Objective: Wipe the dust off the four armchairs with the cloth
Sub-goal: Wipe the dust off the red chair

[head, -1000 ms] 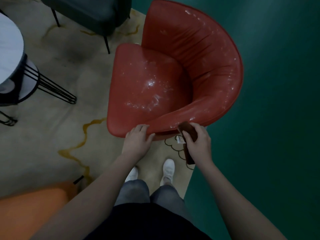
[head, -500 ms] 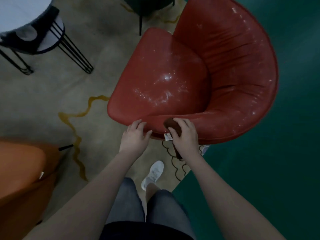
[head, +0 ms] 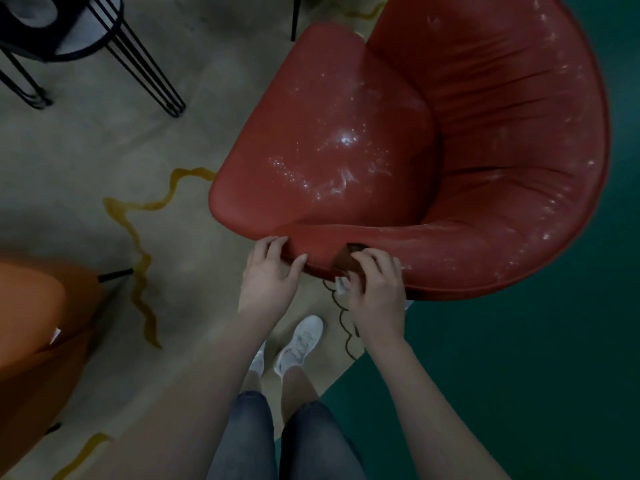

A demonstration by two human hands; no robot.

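Fingers (head: 374, 256) of the right hand (head: 375, 292) are curling over a dark brown cloth (head: 344, 263) and pressing it against the near arm of the red armchair (head: 346, 150), just below the middle of the frame. A small white tag (head: 341, 284) is sticking out from under the cloth beside the thumb; any print on it is too small to read. The hand is hiding most of the cloth, so its long axis is hard to judge, though it seems to be running from the top of the arm down towards the tag.

Left-hand fingers (head: 272, 244) are hooking over the same arm's end just left of the cloth. They are lying close together, with the thumb spread apart on the outer side, so the left hand (head: 268, 277) is gripping the padding.

The armchair is lying with its seat front pointing to the left of the frame and its curved back sweeping round the right side. Pale dust is showing on the seat and along the rim.

An orange armchair (head: 31, 323) is filling the lower left. A side table (head: 86, 46) on black wire legs is standing at the upper left on a beige rug (head: 86, 161) with yellow squiggles. Green floor (head: 519, 375) is lying to the right, and white shoes (head: 299, 344) are showing below the hands.
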